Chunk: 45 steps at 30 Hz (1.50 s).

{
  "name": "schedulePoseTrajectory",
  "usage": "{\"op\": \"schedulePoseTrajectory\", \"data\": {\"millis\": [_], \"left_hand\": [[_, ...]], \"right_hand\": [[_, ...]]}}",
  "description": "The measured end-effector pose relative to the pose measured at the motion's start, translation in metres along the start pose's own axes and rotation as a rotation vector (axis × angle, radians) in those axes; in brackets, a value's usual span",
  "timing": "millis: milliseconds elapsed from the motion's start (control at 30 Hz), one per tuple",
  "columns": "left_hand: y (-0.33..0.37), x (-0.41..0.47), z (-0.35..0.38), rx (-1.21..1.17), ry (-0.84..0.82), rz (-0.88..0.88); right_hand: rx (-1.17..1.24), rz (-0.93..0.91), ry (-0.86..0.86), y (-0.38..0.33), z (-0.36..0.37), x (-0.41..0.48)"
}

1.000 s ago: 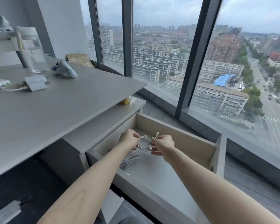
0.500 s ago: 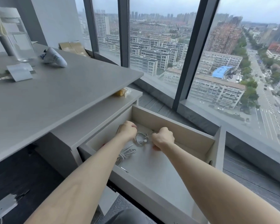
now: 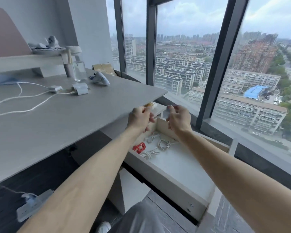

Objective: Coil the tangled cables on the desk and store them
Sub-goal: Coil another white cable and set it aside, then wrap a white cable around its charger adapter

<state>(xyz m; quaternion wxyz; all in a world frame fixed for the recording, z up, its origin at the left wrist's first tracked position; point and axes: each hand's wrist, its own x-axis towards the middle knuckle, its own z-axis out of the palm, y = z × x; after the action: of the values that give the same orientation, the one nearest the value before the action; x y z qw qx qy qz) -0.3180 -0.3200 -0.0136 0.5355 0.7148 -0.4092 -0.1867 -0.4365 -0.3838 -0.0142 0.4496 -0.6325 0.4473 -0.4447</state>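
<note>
The drawer (image 3: 168, 179) under the desk stands pulled out. In its back left part lie a coiled red cable (image 3: 139, 147) and three coiled white cables (image 3: 164, 144), (image 3: 151, 138), (image 3: 149, 154). My left hand (image 3: 139, 118) and my right hand (image 3: 178, 118) hover side by side above the drawer's back wall, fingers loosely curled, holding nothing. On the desk (image 3: 60, 125) long white cables (image 3: 32, 96) lie loose, running to a white charger (image 3: 55, 89) and a white adapter (image 3: 80, 89).
A glass bottle (image 3: 78, 71) and a small white-and-blue object (image 3: 100, 79) stand at the desk's back. A shelf (image 3: 23, 62) rises behind them. A power strip (image 3: 32, 205) lies on the dark floor below. Tall windows close off the right side.
Both hands let go of the white coil in the drawer and rose out of it to desk-edge height. The view swung left and up, showing more of the desk.
</note>
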Motion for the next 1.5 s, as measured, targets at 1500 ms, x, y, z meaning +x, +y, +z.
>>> {"op": "schedulePoseTrajectory", "data": {"millis": [1500], "left_hand": [[-0.148, -0.086, -0.491, 0.713, 0.929, -0.178]], "right_hand": [[-0.912, -0.867, -0.591, -0.129, 0.421, -0.112]]}}
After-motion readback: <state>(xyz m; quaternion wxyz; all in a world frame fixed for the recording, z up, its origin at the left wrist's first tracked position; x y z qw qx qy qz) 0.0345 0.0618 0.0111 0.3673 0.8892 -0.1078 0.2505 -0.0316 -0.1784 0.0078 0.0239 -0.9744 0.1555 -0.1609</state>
